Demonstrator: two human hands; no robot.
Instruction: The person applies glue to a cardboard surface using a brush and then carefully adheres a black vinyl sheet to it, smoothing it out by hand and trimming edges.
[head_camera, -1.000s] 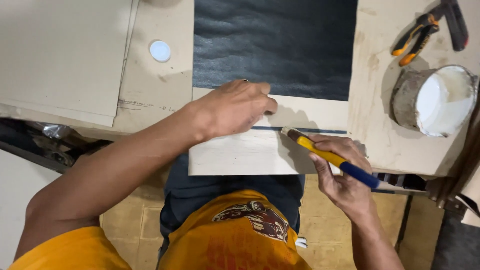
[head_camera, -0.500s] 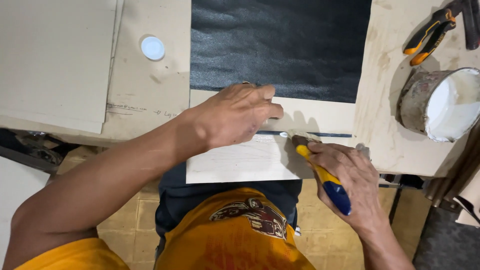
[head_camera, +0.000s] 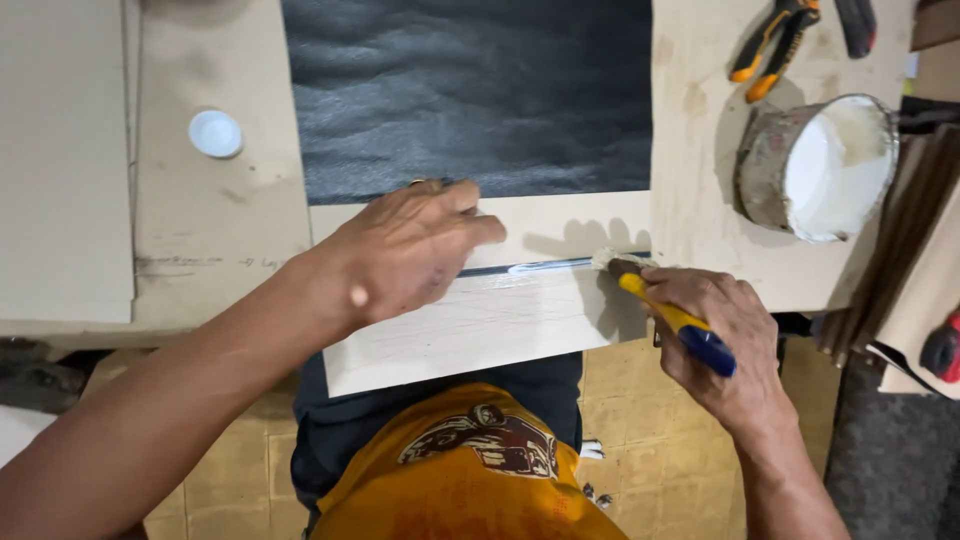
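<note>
Your tabletop (head_camera: 700, 150) carries a black sheet (head_camera: 470, 95), a pale board (head_camera: 500, 320) at its near edge, a glue tin (head_camera: 815, 165), orange-handled pliers (head_camera: 775, 40), a white lid (head_camera: 215, 133) and cardboard (head_camera: 60, 160).

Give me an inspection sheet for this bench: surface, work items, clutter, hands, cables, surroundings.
Surface: pale, stained wooden bench, partly covered by cardboard sheets.
Work items: black textured sheet above a pale board wet with white glue; brush with yellow and blue handle; round tin of white glue.
Clutter: small white lid; orange-and-black pliers.
Hands: left hand presses flat on the board; right hand grips the brush at the board's right end.
Cables: nothing seen.
Surroundings: stacked boards at right; tiled floor below.
</note>
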